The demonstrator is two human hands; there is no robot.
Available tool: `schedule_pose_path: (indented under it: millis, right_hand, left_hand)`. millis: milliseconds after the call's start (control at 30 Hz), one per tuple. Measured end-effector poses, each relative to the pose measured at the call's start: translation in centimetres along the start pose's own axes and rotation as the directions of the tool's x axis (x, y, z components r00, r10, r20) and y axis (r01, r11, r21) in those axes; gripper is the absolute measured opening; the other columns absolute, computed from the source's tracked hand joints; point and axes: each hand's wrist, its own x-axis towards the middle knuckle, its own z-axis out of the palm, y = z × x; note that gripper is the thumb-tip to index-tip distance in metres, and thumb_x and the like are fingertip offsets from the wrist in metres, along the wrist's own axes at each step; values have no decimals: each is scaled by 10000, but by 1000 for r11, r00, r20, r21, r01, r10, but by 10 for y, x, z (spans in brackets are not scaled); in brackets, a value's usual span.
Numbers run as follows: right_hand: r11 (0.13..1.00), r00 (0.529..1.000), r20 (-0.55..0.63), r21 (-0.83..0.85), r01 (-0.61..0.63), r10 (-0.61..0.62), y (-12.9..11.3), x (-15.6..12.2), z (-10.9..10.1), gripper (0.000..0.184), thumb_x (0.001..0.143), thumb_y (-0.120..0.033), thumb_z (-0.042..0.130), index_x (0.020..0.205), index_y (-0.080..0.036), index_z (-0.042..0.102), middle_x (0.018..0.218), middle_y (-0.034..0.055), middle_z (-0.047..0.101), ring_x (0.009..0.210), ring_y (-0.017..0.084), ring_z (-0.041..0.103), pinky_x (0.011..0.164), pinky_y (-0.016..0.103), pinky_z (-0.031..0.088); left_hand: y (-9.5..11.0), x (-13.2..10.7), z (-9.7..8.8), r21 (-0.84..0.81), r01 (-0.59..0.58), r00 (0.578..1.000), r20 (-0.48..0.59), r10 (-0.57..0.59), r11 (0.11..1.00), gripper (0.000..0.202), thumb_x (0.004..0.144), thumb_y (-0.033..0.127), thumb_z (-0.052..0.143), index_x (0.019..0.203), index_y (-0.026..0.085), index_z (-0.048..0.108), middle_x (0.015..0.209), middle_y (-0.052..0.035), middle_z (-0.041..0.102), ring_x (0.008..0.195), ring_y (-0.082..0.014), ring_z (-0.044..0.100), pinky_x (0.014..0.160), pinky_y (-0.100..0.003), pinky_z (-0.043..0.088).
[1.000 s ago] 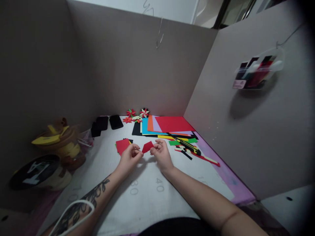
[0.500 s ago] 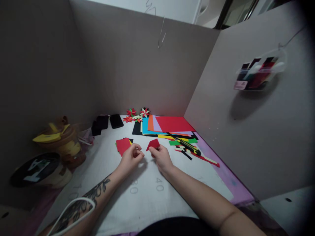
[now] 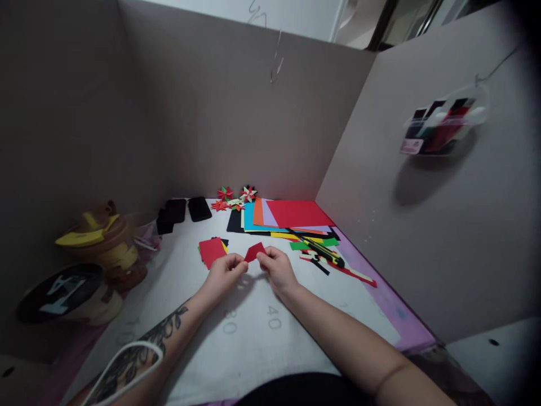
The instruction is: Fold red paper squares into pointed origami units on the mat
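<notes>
A small folded piece of red paper [image 3: 255, 251] is held just above the worktop [image 3: 253, 338], between the 2 hands and just beyond their fingertips. The left hand [image 3: 224, 275] is closed in a thumb-and-forefinger grip on its lower left corner. The right hand [image 3: 276, 269] is closed in the same way on its right edge, so neither hand is nearer. The piece is tilted, with its long axis running from lower left to upper right and its point turned away from the person.

The worktop is covered by a white cutting mat printed with 30 and 40. A stack of red paper squares [image 3: 211, 250] lies just left of the hands. Large coloured paper sheets [image 3: 291, 217] and a yellow-and-black utility knife [image 3: 323, 251] lie to the right. Folded paper stars [image 3: 234, 198] and 2 black phones [image 3: 188, 210] are set further back. The space is enclosed by grey partition walls [image 3: 236, 113].
</notes>
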Motion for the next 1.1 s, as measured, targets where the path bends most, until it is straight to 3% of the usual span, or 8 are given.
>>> schedule_pose_path:
  millis: [167, 233, 300, 400, 533, 667, 833, 1100]
  right_hand:
    - [994, 988, -108, -15, 108, -109, -7, 14, -16, 232, 689, -310, 645, 579, -180, 488, 504, -57, 438, 479, 89, 387, 491, 229, 312]
    - [976, 980, -67, -119, 181, -189, -7, 13, -17, 164, 712, -319, 630, 698, -183, 538, 635, -30, 515, 578, 109, 471, 560, 239, 381]
    - [925, 963, 48, -271, 267, -264, -7, 7, -15, 264, 699, -313, 650, 921, -202, 560, 884, 17, 571, 797, 153, 543, 685, 274, 439]
    - [717, 890, 253, -528, 455, -379, -10, -4, -8, 472, 661, -271, 698, 1098, -228, 525, 1149, 70, 498, 1082, 217, 473, 897, 367, 412]
    - [323, 750, 461, -701, 636, -475, -13, -13, -5, 203, 743, -205, 628, 943, -240, 617, 1213, 69, 475, 1219, 255, 345, 1025, 444, 290]
    - [136, 699, 553, -732, 667, -453, -10, -12, -6, 83, 788, -173, 572, 796, -231, 631, 1215, 43, 513, 1233, 270, 320, 1032, 488, 243]
    - [142, 701, 549, -733, 666, -455, -15, -5, -10, 84, 789, -166, 565, 761, -224, 619, 1173, 39, 549, 1186, 262, 363, 1010, 478, 268]
    - [324, 738, 353, -730, 602, -575, -25, 6, -24, 106, 832, -183, 504, 775, -211, 589, 1039, 66, 551, 1039, 224, 483, 933, 424, 359]
  left_hand:
    - [-4, 3, -6, 80, -10, 998, -65, 15, 997, 208, 750, 331, 524, 662, 154, 589, 588, 13, 564, 549, -119, 492, 509, -206, 354]
    - [-3, 3, -7, 158, -41, 996, -75, 53, 987, 202, 762, 321, 513, 678, 155, 592, 619, 4, 588, 582, -130, 515, 528, -210, 368]
    - [-1, 1, -8, 257, -107, 992, -32, 119, 960, 193, 787, 291, 486, 711, 157, 601, 670, -6, 617, 626, -138, 540, 564, -217, 385]
    - [1, -2, -8, 435, -228, 973, 76, 217, 871, 180, 817, 231, 453, 750, 163, 606, 723, -18, 633, 665, -140, 558, 606, -227, 388]
    - [0, -5, -7, 642, -334, 940, 174, 294, 690, 179, 835, 189, 437, 783, 163, 606, 744, -43, 626, 700, -153, 570, 621, -236, 389]
    - [0, -5, -6, 725, -377, 921, 226, 318, 576, 205, 857, 185, 410, 796, 157, 605, 753, -55, 625, 739, -164, 579, 644, -243, 395]
    - [2, 0, -8, 723, -388, 920, 265, 290, 572, 199, 847, 170, 423, 764, 164, 604, 745, -41, 636, 731, -159, 580, 633, -237, 385]
    - [-5, 5, -17, 713, -283, 955, 146, 260, 642, 168, 833, 177, 438, 758, 166, 587, 758, -39, 636, 702, -153, 578, 620, -236, 375]
